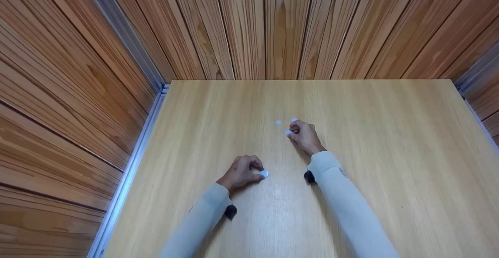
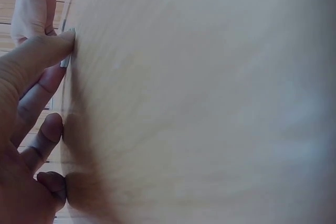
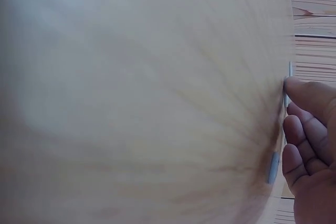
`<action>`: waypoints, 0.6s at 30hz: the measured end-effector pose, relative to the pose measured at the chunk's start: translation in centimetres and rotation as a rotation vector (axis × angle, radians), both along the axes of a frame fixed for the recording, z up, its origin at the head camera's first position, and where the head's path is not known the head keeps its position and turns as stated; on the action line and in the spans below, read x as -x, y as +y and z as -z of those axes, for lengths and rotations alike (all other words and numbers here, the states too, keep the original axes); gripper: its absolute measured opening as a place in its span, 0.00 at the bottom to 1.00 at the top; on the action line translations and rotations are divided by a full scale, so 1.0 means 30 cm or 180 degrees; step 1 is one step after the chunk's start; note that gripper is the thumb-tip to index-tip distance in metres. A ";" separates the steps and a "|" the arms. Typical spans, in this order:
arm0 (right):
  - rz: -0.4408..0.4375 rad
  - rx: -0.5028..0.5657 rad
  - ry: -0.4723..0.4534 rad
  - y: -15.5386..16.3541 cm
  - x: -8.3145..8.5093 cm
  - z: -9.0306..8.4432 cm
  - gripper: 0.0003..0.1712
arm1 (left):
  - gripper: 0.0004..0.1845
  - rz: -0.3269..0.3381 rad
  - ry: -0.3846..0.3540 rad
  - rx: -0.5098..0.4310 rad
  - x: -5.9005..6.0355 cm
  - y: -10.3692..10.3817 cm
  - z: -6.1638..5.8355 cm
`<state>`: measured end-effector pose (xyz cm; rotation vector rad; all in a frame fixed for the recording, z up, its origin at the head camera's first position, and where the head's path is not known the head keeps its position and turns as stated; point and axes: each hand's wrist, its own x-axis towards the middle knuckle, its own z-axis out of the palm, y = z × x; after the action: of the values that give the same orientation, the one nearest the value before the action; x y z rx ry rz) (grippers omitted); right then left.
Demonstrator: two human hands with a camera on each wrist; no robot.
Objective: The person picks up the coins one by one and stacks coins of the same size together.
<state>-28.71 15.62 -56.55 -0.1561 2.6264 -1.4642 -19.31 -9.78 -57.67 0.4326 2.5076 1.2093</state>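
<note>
Wooden table [image 1: 390, 152] | four white discs: left hand [image 1: 241, 172] one [image 1: 264, 174] | right hand [image 1: 304, 136] one [image 1: 288, 132]

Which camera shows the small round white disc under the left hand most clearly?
The head view: the small round white disc lies flat at the left hand fingertips. The left wrist view shows only its thin edge; the right wrist view shows none of it.

Broad bare table [image 1: 390, 152] right of the right hand [image 1: 305, 135] and left of the left hand [image 1: 242, 171], open to pass. Between both hands, an open strip. Ahead of the right hand, two small white discs [image 1: 278, 122] lying flat. Hemmed by wooden walls [image 1: 58, 106] at left, far edge and right corner.
</note>
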 end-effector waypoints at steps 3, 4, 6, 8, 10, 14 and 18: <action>-0.0024 -0.0060 0.0003 0.000 -0.001 -0.001 0.16 | 0.10 -0.0020 -0.0043 0.0044 -0.001 0.001 0.000; -0.0029 -0.0063 -0.0005 0.000 -0.002 -0.001 0.16 | 0.10 -0.0023 -0.0054 0.0053 -0.001 0.002 0.000; -0.0035 -0.0090 -0.0010 0.000 -0.004 -0.003 0.16 | 0.10 -0.0021 -0.0069 0.0058 0.000 0.002 0.002; -0.0040 -0.0129 -0.0008 -0.001 -0.006 -0.004 0.16 | 0.10 -0.0024 -0.0079 0.0050 0.001 0.003 0.003; -0.0061 -0.0164 0.0002 -0.003 -0.008 -0.006 0.15 | 0.10 -0.0021 -0.0090 0.0021 0.001 0.003 0.004; -0.0150 -0.0218 0.0016 -0.006 -0.013 -0.009 0.14 | 0.10 -0.0021 -0.0140 -0.0039 0.000 0.000 0.003; -0.0200 -0.0271 0.0038 -0.010 -0.014 -0.008 0.14 | 0.10 -0.0001 -0.0184 -0.0103 0.002 -0.004 0.001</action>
<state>-28.28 15.32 -56.30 -0.2368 2.6617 -1.3337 -19.39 -9.89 -57.70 0.3994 2.4426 1.2460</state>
